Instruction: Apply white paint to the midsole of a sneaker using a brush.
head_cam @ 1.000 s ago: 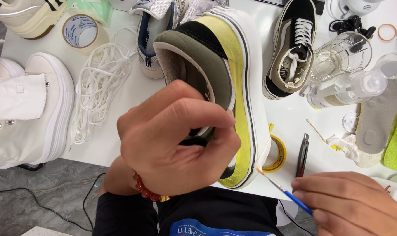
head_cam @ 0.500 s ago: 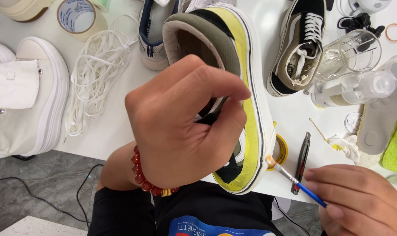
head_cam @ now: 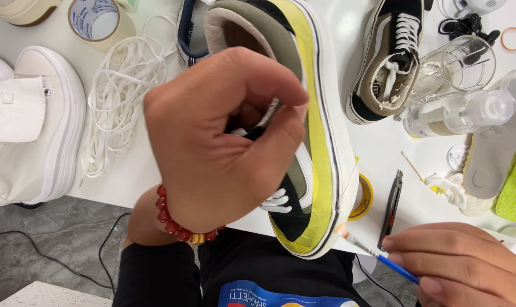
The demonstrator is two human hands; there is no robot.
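Over the desk's [head_cam: 155,170] near edge, the left hand [head_cam: 212,142] has its fingers gripping a yellow-taped sneaker [head_cam: 314,136]. The right hand [head_cam: 462,261] pinches a thin brush [head_cam: 377,256], tip at the sole.

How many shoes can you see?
5: the taped shoe in the left hand, a black sneaker right, a blue one behind, two white ones left. More may be hidden.
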